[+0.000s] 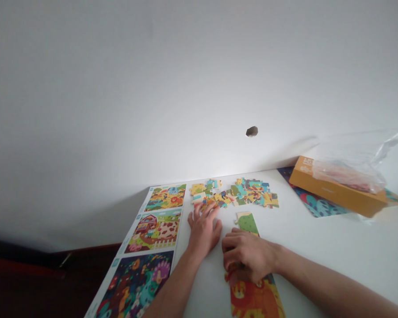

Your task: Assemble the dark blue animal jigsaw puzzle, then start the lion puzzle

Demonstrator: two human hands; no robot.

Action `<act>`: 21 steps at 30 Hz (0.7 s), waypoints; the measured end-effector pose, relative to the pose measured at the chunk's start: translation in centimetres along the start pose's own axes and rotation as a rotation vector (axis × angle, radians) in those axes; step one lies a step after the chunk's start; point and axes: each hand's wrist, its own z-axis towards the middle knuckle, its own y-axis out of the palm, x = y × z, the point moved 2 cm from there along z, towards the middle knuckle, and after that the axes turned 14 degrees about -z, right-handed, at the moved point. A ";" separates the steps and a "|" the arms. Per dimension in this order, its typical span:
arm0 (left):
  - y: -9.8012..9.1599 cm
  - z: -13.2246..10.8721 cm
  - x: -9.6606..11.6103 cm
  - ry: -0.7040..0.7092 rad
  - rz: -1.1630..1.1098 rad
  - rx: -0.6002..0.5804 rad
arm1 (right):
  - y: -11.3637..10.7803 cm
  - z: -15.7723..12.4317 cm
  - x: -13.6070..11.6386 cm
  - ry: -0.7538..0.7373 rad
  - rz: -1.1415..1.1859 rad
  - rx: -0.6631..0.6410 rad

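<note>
Loose puzzle pieces (248, 192) lie in a cluster at the back of the white table. My left hand (202, 227) has its fingers spread and reaches the near left edge of that cluster, its fingertips on pieces there. A partly joined puzzle strip (257, 300) with a lion picture runs toward the front edge of the view, its green end showing at the back. Over the middle of this strip rests my right hand (247, 254), fingers curled; whatever is beneath them is mostly hidden.
A sheet with three printed pictures (152, 234) lies along the table's left edge. At the right, an orange box (338, 194) with a clear plastic bag (354, 168) on it sits on a dark printed sheet (321, 207). Behind stands a white wall (185, 88) with a hole.
</note>
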 end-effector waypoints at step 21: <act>0.0 -0.1 -0.2 0.046 -0.006 0.024 | -1.1 -0.2 0.8 0.093 -0.144 0.113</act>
